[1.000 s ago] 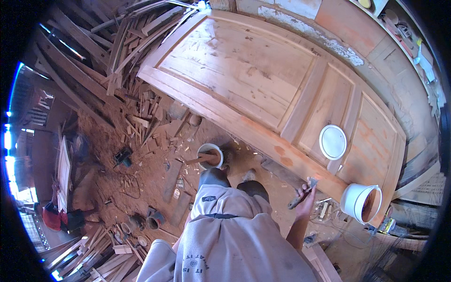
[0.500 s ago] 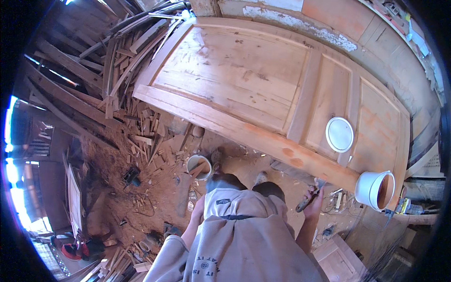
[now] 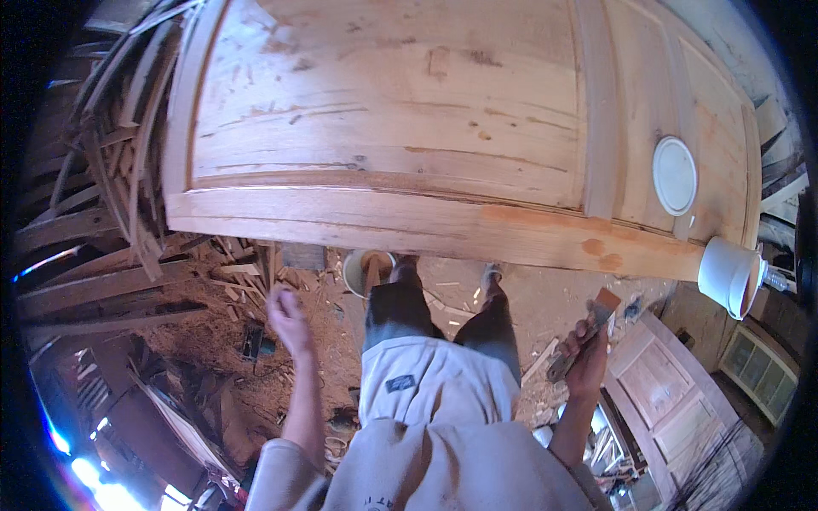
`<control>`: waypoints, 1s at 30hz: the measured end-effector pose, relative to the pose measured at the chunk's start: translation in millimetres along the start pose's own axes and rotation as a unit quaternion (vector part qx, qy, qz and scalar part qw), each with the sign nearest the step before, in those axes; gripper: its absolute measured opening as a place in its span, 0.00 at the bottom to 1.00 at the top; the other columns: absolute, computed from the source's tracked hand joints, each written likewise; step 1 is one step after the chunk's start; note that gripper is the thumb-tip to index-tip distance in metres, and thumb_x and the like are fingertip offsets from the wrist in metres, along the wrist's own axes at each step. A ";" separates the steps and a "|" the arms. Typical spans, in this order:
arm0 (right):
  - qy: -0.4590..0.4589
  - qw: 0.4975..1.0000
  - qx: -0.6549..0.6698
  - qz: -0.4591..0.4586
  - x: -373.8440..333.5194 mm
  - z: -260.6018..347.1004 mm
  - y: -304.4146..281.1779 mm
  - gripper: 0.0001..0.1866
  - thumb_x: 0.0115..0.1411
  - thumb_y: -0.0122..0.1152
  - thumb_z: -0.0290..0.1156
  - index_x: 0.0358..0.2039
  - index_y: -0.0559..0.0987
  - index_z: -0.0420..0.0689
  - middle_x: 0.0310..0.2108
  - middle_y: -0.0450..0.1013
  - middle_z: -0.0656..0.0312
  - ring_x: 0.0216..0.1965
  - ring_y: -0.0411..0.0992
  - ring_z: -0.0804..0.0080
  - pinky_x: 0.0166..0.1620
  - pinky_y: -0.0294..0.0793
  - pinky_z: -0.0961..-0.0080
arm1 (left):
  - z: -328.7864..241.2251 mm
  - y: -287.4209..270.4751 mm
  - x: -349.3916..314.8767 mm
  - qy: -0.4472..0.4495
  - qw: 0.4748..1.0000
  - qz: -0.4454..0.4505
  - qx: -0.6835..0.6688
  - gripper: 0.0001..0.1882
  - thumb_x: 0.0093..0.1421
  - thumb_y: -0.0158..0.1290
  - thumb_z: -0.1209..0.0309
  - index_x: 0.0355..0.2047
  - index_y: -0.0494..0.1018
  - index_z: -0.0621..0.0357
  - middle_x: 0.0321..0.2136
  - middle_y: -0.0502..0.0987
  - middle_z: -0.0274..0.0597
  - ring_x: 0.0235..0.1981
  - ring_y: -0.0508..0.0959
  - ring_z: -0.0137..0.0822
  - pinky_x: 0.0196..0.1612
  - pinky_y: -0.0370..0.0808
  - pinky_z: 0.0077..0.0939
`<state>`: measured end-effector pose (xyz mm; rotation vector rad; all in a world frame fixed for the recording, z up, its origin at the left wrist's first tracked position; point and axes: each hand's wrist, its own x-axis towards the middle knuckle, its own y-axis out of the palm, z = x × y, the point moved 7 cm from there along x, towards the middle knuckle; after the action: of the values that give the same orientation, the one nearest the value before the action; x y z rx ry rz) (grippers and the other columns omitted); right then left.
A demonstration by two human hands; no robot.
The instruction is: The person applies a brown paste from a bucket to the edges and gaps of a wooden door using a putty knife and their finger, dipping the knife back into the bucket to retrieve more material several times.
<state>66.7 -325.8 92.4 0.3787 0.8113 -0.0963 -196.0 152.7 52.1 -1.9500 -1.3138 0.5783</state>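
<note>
Hands stand well apart in the head view, the one view I have from this distance; the left hand (image 3: 288,322) hangs blurred, loosely spread, with nothing visible in it; the right hand (image 3: 588,362) is wrapped around the handle of a flat scraper (image 3: 606,303), whose blade points up and carries an orange-brown patch; the scraper sits apart from the panelled door (image 3: 383,128), near its front edge, left of the white tub (image 3: 724,277); I judge the scraper light and stiff, its blade perhaps springy, hardly fragile; residue could turn it slippery, so I would grip the handle; the door looks heavy and rigid, best held by its outer frame.
</note>
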 end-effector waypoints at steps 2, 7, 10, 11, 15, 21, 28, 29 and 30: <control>0.049 0.999 0.002 -0.003 -2.1 -42.5 18.2 0.22 0.68 0.42 0.50 0.54 0.66 0.49 0.27 0.62 0.72 0.20 0.57 0.84 0.23 0.59 0.84 | 23.4 -7.7 60.2 -0.064 0.991 -0.099 -0.062 0.10 0.68 0.43 0.69 0.40 0.69 0.63 0.27 0.66 0.31 0.25 0.63 0.21 0.27 0.63 0.16; 0.096 0.993 0.020 -0.062 -14.4 -109.6 24.9 0.30 0.66 0.44 0.53 0.61 0.60 0.47 0.25 0.61 0.68 0.14 0.58 0.81 0.17 0.61 0.82 | 56.3 -53.8 199.2 0.115 0.970 -0.189 0.099 0.18 0.67 0.45 0.63 0.46 0.70 0.69 0.44 0.73 0.52 0.44 0.73 0.41 0.48 0.70 0.31; 0.079 0.996 0.005 -0.028 -12.6 -132.2 52.8 0.29 0.66 0.46 0.53 0.57 0.62 0.45 0.24 0.61 0.67 0.14 0.58 0.80 0.16 0.62 0.80 | 100.7 -73.3 248.3 0.144 0.936 -0.257 0.194 0.25 0.68 0.42 0.57 0.49 0.67 0.71 0.47 0.72 0.56 0.48 0.73 0.46 0.53 0.68 0.35; 0.078 0.996 0.007 -0.037 -12.8 -137.3 55.5 0.28 0.65 0.47 0.51 0.58 0.61 0.47 0.24 0.61 0.66 0.13 0.58 0.80 0.14 0.62 0.80 | 114.3 -78.2 264.5 0.148 0.933 -0.258 0.203 0.26 0.68 0.42 0.55 0.50 0.67 0.71 0.47 0.72 0.57 0.48 0.73 0.47 0.53 0.68 0.35; 0.021 0.992 -0.108 -0.067 -24.6 -144.0 45.7 0.30 0.66 0.47 0.48 0.65 0.54 0.54 0.25 0.62 0.64 0.11 0.59 0.79 0.11 0.61 0.82 | 137.6 -76.8 313.7 0.161 0.940 -0.210 0.216 0.28 0.68 0.40 0.53 0.50 0.66 0.71 0.48 0.71 0.57 0.49 0.72 0.46 0.53 0.67 0.33; -0.042 0.942 -0.327 -0.056 -18.9 -134.0 90.4 0.28 0.66 0.50 0.39 0.64 0.58 0.48 0.26 0.65 0.60 0.13 0.64 0.76 0.15 0.65 0.80 | 165.6 -10.2 342.2 0.070 0.993 -0.047 0.077 0.34 0.68 0.36 0.48 0.54 0.64 0.71 0.51 0.69 0.60 0.53 0.68 0.49 0.58 0.61 0.35; -0.260 0.746 -0.613 -0.023 5.6 -146.9 189.9 0.26 0.62 0.55 0.32 0.60 0.65 0.48 0.39 0.73 0.43 0.40 0.73 0.44 0.39 0.75 0.57 | 118.6 -9.1 318.4 0.051 0.988 -0.098 0.106 0.40 0.65 0.33 0.41 0.57 0.62 0.70 0.53 0.67 0.61 0.57 0.65 0.54 0.60 0.59 0.40; -0.286 0.741 -0.607 -0.029 6.6 -150.2 193.7 0.25 0.62 0.55 0.32 0.60 0.66 0.50 0.36 0.73 0.44 0.36 0.73 0.44 0.36 0.74 0.57 | 119.8 -10.9 317.8 0.050 0.989 -0.099 0.099 0.40 0.65 0.33 0.41 0.57 0.62 0.70 0.53 0.67 0.61 0.57 0.65 0.54 0.60 0.59 0.40; -0.291 0.737 -0.609 -0.032 7.6 -150.7 197.6 0.25 0.62 0.55 0.32 0.60 0.66 0.50 0.36 0.73 0.44 0.36 0.73 0.44 0.36 0.74 0.57 | 120.6 -11.9 317.1 0.058 0.989 -0.095 0.096 0.41 0.64 0.33 0.39 0.57 0.62 0.70 0.54 0.67 0.62 0.57 0.64 0.54 0.61 0.58 0.41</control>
<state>13.1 -86.6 50.6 -0.9129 0.1272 0.2539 -165.1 484.9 -10.8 -1.6555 -1.3038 0.4720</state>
